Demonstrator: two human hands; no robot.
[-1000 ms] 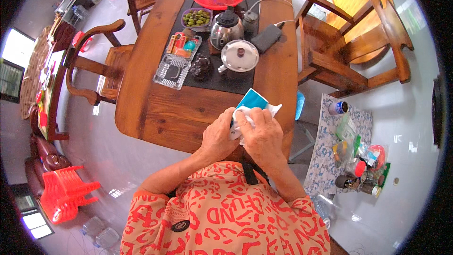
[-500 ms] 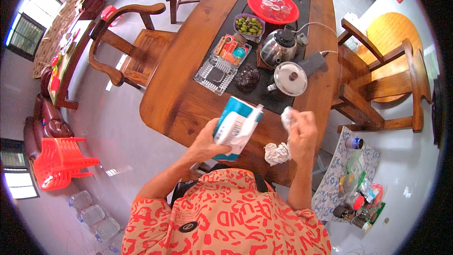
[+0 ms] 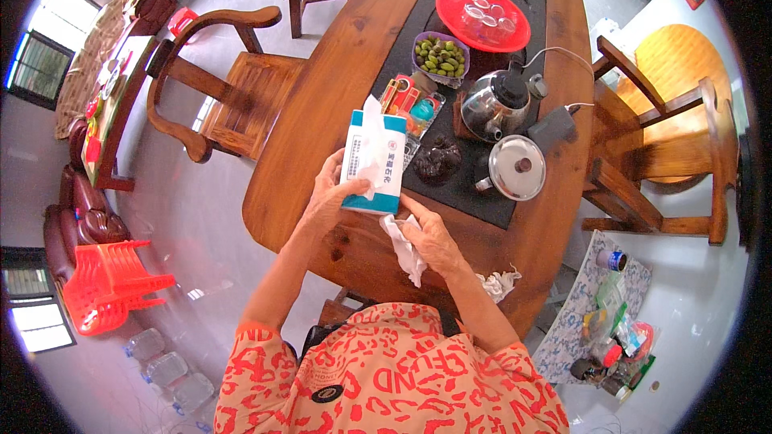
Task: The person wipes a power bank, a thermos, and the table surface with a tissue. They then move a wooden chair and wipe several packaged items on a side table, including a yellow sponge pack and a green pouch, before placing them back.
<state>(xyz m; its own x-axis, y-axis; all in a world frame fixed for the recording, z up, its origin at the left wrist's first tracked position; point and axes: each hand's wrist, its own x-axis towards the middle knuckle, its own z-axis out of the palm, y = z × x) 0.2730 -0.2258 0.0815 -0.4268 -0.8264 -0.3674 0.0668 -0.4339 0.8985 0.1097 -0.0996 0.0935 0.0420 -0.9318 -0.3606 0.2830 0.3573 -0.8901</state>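
Note:
My left hand [image 3: 328,195] grips a teal and white tissue pack [image 3: 375,162], its thumb across the near end of the printed face. A white tissue sticks up from the pack's far end. Below the pack's lower right corner, my right hand [image 3: 433,239] pinches a crumpled tissue [image 3: 407,251] that hangs down; its fingertips reach the pack's edge. Beyond my right wrist a wad of used tissues [image 3: 499,283] lies on the wooden table [image 3: 322,124], partly covered by my forearm.
On the dark tea tray stand a steel kettle [image 3: 492,104], a lidded pot [image 3: 516,167], a dark bag [image 3: 438,162], a purple basket of green fruit [image 3: 441,58] and a red tray [image 3: 515,36] of glass cups. Wooden chairs [image 3: 249,88] flank the table. A patterned box [image 3: 555,345] sits at right.
The tissue pack has moved left and away from me and turned more upright. My right hand has come left to the pack, bringing its tissue, which now hangs looser.

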